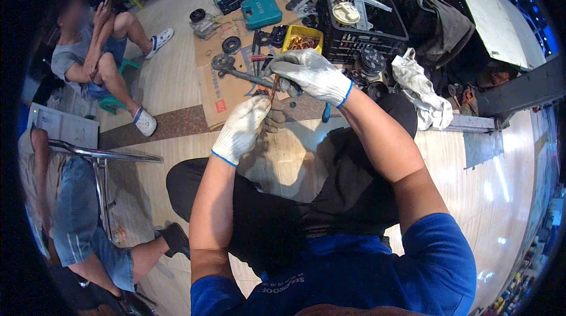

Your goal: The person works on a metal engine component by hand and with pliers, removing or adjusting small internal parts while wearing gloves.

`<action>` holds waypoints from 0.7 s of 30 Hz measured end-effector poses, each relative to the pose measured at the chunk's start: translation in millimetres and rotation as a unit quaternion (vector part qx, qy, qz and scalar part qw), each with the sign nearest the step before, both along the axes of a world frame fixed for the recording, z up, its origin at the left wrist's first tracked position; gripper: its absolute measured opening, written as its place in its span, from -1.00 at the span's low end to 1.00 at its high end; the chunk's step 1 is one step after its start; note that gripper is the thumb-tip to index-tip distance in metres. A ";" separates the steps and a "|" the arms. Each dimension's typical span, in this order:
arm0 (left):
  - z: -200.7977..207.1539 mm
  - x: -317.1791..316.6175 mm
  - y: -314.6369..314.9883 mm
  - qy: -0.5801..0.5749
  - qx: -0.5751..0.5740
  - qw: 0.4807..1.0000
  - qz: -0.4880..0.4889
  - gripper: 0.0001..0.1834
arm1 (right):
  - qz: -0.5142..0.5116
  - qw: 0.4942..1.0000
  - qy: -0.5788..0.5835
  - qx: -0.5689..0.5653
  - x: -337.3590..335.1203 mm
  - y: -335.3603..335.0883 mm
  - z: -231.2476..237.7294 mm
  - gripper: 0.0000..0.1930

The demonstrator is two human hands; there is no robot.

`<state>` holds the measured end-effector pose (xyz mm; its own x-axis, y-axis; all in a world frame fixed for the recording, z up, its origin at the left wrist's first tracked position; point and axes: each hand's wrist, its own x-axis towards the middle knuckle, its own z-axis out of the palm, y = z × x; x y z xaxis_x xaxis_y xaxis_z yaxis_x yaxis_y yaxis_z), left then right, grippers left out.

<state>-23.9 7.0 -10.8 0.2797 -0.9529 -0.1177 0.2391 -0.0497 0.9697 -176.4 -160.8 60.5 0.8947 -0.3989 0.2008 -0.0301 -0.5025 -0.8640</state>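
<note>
White knit work gloves with blue cuffs cover both my hands. A thin copper-coloured strip (275, 85) stands roughly upright between them. My left hand (244, 124) is closed round its lower end. My right hand (312, 73) is at its upper end, fingers bent down and pinched; the glove hides part of the grip. Just beyond the hands, a yellow bin (320, 42) holds many copper-coloured pieces. A grey metal rod with a round end (236, 71) lies left of the right hand's fingers, near a red-handled tool (261, 58).
Cardboard (215, 95) on the floor carries a black ring (231, 45) and a teal case (261, 12). A blue-handled screwdriver (326, 112) lies near my right knee. Black crates (371, 36) and a white cloth (420, 89) are at right. Two people sit at left.
</note>
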 end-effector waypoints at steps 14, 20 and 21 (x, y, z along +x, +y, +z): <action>15.0 -36.7 -6.7 -0.538 -0.113 0.812 0.197 -0.85 | -0.136 0.978 0.050 0.151 3.9 20.3 21.4 -0.65; -37.6 6.0 -4.4 -0.612 -0.204 0.756 0.110 -0.72 | -0.129 0.980 0.042 0.143 10.4 14.1 14.0 -0.62; -36.1 6.0 -6.2 -0.512 -0.173 0.839 0.060 -0.70 | -0.109 0.967 0.011 0.231 10.4 10.7 6.3 -0.63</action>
